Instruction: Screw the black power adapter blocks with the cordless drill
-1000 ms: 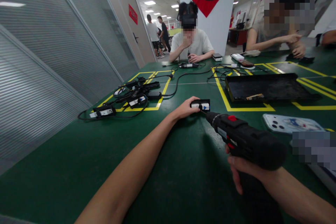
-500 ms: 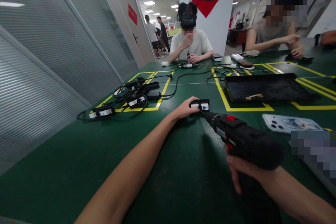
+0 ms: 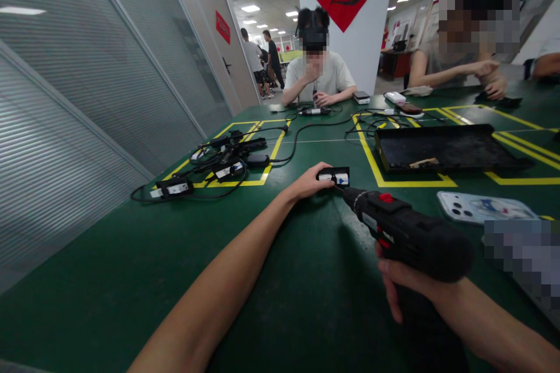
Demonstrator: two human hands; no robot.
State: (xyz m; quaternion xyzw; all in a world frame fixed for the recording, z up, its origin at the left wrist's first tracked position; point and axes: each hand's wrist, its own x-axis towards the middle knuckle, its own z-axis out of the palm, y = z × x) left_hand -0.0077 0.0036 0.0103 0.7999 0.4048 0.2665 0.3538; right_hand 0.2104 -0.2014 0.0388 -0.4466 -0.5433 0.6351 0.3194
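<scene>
My left hand (image 3: 310, 182) reaches out over the green table (image 3: 271, 280) and grips a small black adapter block (image 3: 334, 175) with a white label, holding it down on the tabletop. My right hand (image 3: 405, 285) is wrapped round the grip of a black electric screwdriver (image 3: 406, 233) with a red switch. The driver's tip points at the near side of the block and touches it.
A heap of black adapters with cables (image 3: 219, 160) lies in a yellow-taped square at the left. A black tray (image 3: 446, 148) sits at the right, a phone (image 3: 476, 207) nearer to me. Two people sit across the table; others stand in the corridor.
Almost nothing has moved. Both hands keep their hold; the view has shifted very slightly.
</scene>
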